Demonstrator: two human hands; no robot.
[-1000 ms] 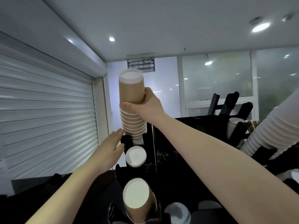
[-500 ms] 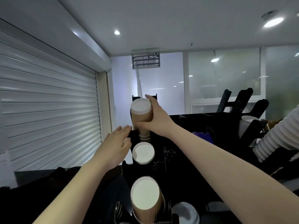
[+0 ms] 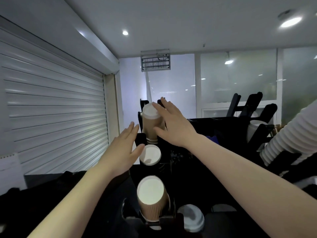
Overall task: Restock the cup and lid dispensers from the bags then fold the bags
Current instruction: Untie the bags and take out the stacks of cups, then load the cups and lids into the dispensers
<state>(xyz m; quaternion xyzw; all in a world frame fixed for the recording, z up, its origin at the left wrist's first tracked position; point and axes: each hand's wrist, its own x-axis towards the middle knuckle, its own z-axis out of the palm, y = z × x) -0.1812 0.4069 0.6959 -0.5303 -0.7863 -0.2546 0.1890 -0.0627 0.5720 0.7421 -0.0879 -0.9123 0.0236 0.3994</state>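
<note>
Resting the right hand (image 3: 173, 124) against the top and side of the brown cup stack (image 3: 151, 124), fingers spread and loose, gripping nothing; probably steadying it upright in the far slot of the black dispenser (image 3: 171, 177). Hovering the left hand (image 3: 125, 148) flat and released just left of that slot, seemingly guarding the open edge. Sitting nearer in the same row: a white-based stack (image 3: 151, 154), then a ribbed cup stack (image 3: 152, 200) with a lid (image 3: 192, 219) just right of it. Leaving free room leftward toward the roller shutter (image 3: 51, 109); crowding the right side, a leaning stack of white cups (image 3: 281, 136).
</note>
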